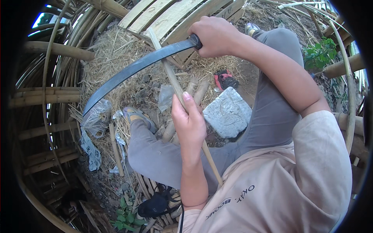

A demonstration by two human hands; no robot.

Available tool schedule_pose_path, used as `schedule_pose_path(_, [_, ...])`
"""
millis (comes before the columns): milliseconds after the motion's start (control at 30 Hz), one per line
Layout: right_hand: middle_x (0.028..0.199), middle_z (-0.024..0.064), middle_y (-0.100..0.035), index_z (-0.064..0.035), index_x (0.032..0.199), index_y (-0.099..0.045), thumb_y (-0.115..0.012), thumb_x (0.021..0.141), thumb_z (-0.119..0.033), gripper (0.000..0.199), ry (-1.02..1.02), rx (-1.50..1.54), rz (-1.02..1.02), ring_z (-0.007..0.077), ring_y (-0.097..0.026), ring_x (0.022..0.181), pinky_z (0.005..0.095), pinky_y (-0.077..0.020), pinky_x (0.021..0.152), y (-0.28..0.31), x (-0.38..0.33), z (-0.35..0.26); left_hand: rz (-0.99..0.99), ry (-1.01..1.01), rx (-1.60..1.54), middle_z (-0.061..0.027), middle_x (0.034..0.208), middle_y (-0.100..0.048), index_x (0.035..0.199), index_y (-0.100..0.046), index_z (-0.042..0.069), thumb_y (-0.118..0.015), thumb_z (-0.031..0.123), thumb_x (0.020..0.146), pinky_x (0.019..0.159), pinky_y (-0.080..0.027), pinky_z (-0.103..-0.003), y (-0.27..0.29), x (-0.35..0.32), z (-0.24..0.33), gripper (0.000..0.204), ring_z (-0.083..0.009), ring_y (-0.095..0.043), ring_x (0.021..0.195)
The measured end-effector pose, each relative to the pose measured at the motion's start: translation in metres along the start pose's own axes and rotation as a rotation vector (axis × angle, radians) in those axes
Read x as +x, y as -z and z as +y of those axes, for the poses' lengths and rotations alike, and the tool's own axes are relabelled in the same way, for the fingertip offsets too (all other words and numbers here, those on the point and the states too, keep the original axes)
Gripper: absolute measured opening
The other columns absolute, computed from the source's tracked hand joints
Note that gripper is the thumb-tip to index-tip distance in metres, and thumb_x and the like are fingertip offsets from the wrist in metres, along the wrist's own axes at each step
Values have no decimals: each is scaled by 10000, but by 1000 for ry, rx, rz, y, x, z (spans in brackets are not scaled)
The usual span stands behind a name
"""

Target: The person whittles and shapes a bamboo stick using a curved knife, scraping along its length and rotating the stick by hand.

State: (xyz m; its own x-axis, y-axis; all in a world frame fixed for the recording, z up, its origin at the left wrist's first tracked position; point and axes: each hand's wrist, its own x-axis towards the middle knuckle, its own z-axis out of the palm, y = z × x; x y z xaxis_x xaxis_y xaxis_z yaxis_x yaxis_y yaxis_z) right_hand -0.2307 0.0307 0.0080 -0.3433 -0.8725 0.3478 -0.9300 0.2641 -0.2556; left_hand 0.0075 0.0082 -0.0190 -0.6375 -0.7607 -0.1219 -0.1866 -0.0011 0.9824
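One thin bamboo strip (176, 87) runs up the middle of the view, slanting from lower right to upper left. Left hand (190, 126) wraps closed around its middle, thumb laid along it. Right hand (213, 35) grips shut on the dark handle of one long curved blade (136, 68), which crosses the strip near its upper end.

Ground: bare dirt under dry straw (116, 54). One grey stone block (228, 112) lies just right of the strip. Two sandalled feet, near one (136, 115) on the straw. One slatted bamboo panel (175, 15) at top. Bamboo poles (46, 97) stacked left, too many to count. Plastic scraps (93, 120) scattered left.
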Motion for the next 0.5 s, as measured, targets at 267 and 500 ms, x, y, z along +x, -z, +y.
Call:
schedule_pose_path(267, [800, 163, -698, -46, 834, -695, -721, 647, -193, 239, 13, 29, -38, 360, -709, 772, 465, -580, 694, 7, -10, -14, 33, -135, 268, -26, 617, -462, 911, -511, 11, -432, 257, 1090, 528, -360, -325, 0, 5, -6, 314, -101, -417, 563])
schedule_pose_path(500, [847, 167, -688, -45, 927, -734, -714, 615, -172, 337, -93, 23, -3, 350, -680, 903, 448, -564, 800, 11, 0, -1, -44, -81, 108, 19, 588, -429, 926, -495, 25, -432, 241, 1095, 475, -308, -283, -1, -4, 6, 282, -60, -390, 520])
